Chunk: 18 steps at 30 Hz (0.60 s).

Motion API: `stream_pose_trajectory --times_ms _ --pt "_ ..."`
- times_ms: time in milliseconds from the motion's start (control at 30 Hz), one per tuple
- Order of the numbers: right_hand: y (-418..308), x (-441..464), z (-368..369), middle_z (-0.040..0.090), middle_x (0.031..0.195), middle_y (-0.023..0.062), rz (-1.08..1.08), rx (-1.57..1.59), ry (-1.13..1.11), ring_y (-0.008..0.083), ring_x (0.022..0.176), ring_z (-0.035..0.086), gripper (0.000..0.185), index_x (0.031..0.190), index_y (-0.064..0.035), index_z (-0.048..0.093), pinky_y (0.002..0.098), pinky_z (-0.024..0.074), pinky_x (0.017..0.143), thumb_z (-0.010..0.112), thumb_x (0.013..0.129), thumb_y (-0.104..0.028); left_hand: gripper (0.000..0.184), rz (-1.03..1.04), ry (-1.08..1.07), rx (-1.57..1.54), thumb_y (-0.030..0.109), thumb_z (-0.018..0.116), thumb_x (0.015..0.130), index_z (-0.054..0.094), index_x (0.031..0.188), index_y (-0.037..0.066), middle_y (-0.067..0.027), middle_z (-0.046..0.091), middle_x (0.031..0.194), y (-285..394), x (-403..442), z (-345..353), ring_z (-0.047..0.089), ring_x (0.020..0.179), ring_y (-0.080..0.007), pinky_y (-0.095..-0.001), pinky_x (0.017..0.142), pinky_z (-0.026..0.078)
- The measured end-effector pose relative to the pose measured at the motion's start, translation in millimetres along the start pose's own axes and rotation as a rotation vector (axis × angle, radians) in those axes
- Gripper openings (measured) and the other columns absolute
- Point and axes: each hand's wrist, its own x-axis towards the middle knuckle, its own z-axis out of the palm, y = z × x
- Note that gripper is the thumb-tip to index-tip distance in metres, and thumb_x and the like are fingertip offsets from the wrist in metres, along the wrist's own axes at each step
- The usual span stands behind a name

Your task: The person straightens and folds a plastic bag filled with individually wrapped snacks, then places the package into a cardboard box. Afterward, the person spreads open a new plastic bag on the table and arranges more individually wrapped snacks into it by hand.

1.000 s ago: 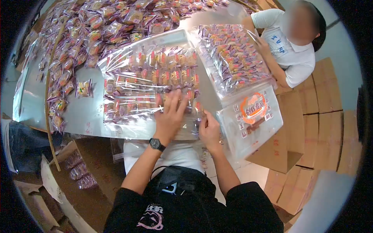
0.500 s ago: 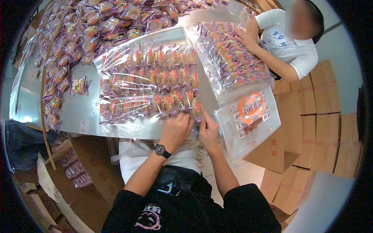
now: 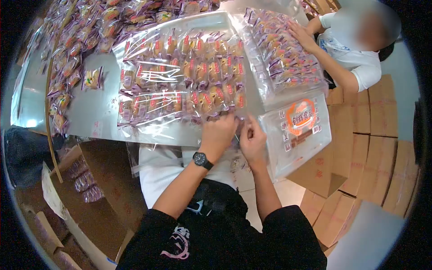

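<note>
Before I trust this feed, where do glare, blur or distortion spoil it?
Head view: glare streaks the clear bag, a bright spot glints on the metal table; lines bow, fisheye-like, toward black corners; a blurred patch covers the co-worker's head.

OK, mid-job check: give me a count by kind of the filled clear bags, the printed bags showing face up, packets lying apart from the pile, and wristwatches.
Filled clear bags: 2 (nearer one, one by the co-worker)
Printed bag: 1
Packet lying apart: 1
Wristwatch: 1
Total: 5
</note>
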Motion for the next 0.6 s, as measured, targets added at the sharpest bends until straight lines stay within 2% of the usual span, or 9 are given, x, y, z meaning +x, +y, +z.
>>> stream_pose_trajectory --times_ms 67,167,267,300,400,433,533,567,600 --pt "-9 3 0 0.068 0.100 0.0173 -0.025 0.035 0.102 0.0262 0.079 0.064 0.048 0.138 -0.0023 0.063 0.0361 0.0532 0.069 0.072 0.090 -0.001 0.020 0.160 0.152 0.041 0.020 0.066 0.093 0.074 0.108 0.010 -0.0045 0.074 0.092 -2 -18 -10 0.073 0.085 -0.0216 -0.0382 0.070 0.057" --pt "-25 26 -13 0.066 0.122 0.0176 -0.544 -0.260 0.173 0.0326 0.104 0.065 0.057 0.142 -0.0077 0.059 0.0416 0.0533 0.090 0.074 0.087 -0.002 0.038 0.264 0.186 0.265 0.023 0.068 0.093 0.072 0.130 0.015 -0.0014 0.073 0.122 -16 -28 -46 0.067 0.109 -0.0209 -0.0394 0.090 0.053" --pt "-42 41 -18 0.066 0.124 0.0176 -0.549 -0.140 -0.076 0.0360 0.117 0.061 0.053 0.138 -0.0082 0.063 0.0445 0.0472 0.103 0.075 0.086 -0.002 0.048 0.241 0.111 0.431 0.020 0.067 0.092 0.066 0.140 0.015 -0.0036 0.065 0.141 -23 -10 -61 0.059 0.125 -0.0210 -0.0396 0.101 0.046" --pt "-43 43 -18 0.066 0.126 0.0166 -0.529 -0.089 -0.080 0.0358 0.118 0.061 0.051 0.136 -0.0081 0.065 0.0443 0.0475 0.103 0.075 0.086 -0.002 0.052 0.198 0.089 0.397 0.017 0.064 0.092 0.061 0.144 0.014 -0.0067 0.056 0.153 -22 -9 -58 0.056 0.133 -0.0252 -0.0422 0.105 0.044" --pt "-36 47 -17 0.066 0.131 0.0145 -0.495 0.003 -0.069 0.0353 0.120 0.060 0.045 0.131 -0.0073 0.069 0.0439 0.0481 0.103 0.074 0.087 -0.002 0.051 0.226 0.060 0.418 0.017 0.057 0.094 0.060 0.145 0.009 -0.0108 0.055 0.153 -10 -2 -53 0.051 0.141 -0.0312 -0.0421 0.111 0.042" --pt "-33 42 -14 0.066 0.133 0.0142 -0.496 0.001 -0.053 0.0354 0.120 0.060 0.043 0.130 -0.0069 0.069 0.0440 0.0482 0.103 0.073 0.087 -0.002 0.056 0.235 0.072 0.390 0.016 0.057 0.093 0.055 0.148 0.006 -0.0128 0.054 0.154 -4 2 -56 0.050 0.142 -0.0371 -0.0443 0.114 0.042" --pt "-30 37 -6 0.064 0.137 0.0148 -0.514 -0.031 -0.007 0.0364 0.122 0.060 0.045 0.133 -0.0072 0.068 0.0437 0.0480 0.105 0.072 0.088 -0.001 0.060 0.153 -0.060 0.329 0.017 0.060 0.092 0.052 0.150 0.003 -0.0133 0.052 0.154 -5 27 -53 0.050 0.141 -0.0353 -0.0524 0.115 0.041" --pt "-31 35 -5 0.064 0.138 0.0154 -0.518 -0.047 0.005 0.0369 0.123 0.060 0.047 0.134 -0.0076 0.068 0.0435 0.0479 0.106 0.071 0.088 -0.001 0.058 0.169 0.012 0.323 0.017 0.062 0.090 0.056 0.146 0.000 -0.0135 0.057 0.150 -8 27 -47 0.052 0.140 -0.0326 -0.0620 0.116 0.036" --pt "-34 33 -3 0.063 0.140 0.0158 -0.509 -0.081 0.005 0.0376 0.126 0.059 0.049 0.136 -0.0079 0.066 0.0436 0.0472 0.108 0.071 0.088 0.000 0.057 0.185 0.019 0.325 0.017 0.062 0.090 0.057 0.146 0.004 -0.0107 0.058 0.149 -12 24 -44 0.053 0.140 -0.0305 -0.0615 0.112 0.037"
